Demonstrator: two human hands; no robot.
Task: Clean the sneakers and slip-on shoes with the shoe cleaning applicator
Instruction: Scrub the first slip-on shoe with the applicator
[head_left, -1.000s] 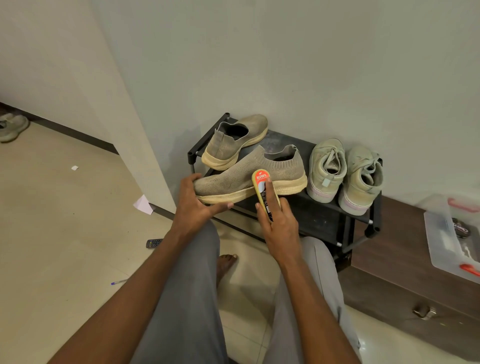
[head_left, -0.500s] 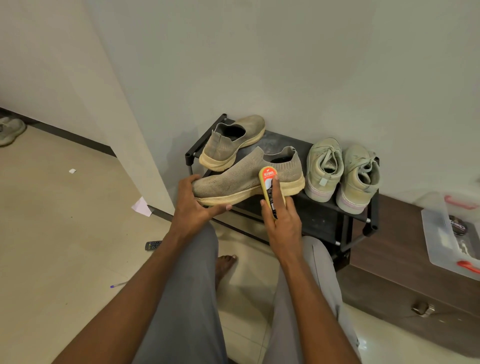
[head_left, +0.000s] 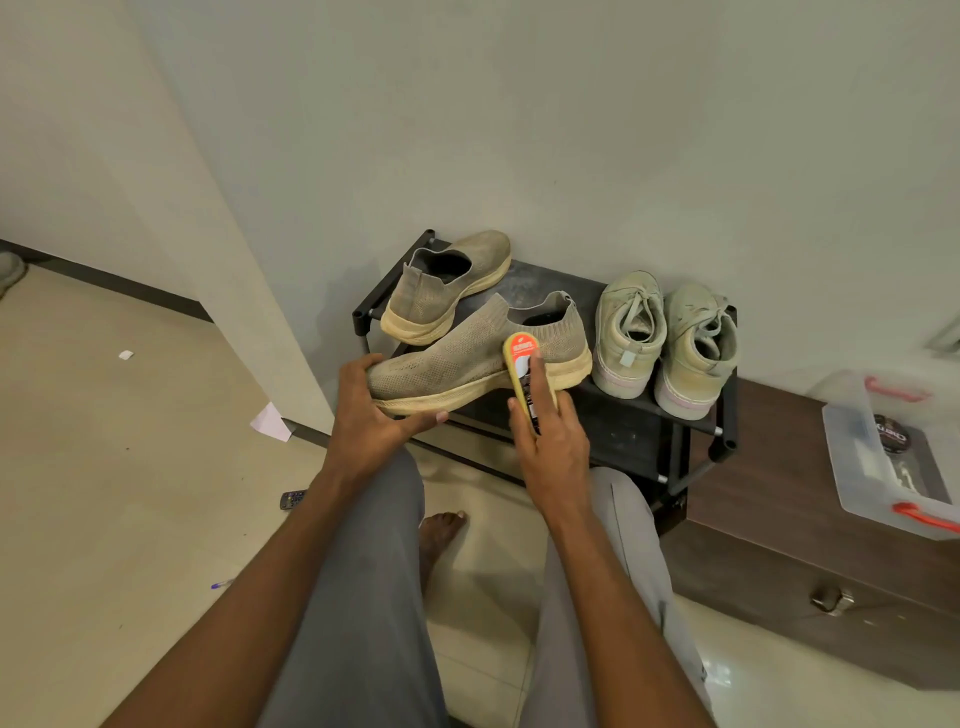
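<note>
A tan knit slip-on shoe (head_left: 467, 358) lies sideways at the front of a black shoe rack (head_left: 639, 431). My left hand (head_left: 371, 410) grips its toe, thumb under the yellow sole. My right hand (head_left: 545, 436) holds the yellow shoe cleaning applicator (head_left: 522, 371) with the index finger laid along it, pressing it against the shoe's side near the heel. The second slip-on (head_left: 447, 288) stands behind on the rack. Two pale green lace-up sneakers (head_left: 667, 338) stand side by side on the rack's right half.
A brown wooden cabinet (head_left: 789, 519) stands to the right with a clear plastic box (head_left: 878, 457) holding a polish tin on top. A remote (head_left: 292, 500), a pen (head_left: 222, 584) and paper scraps lie on the tiled floor. My grey-trousered knees and a bare foot (head_left: 441, 530) are below.
The applicator and my right hand slid slightly along the shoe's side toward the heel. My left hand keeps the same grip on the toe.
</note>
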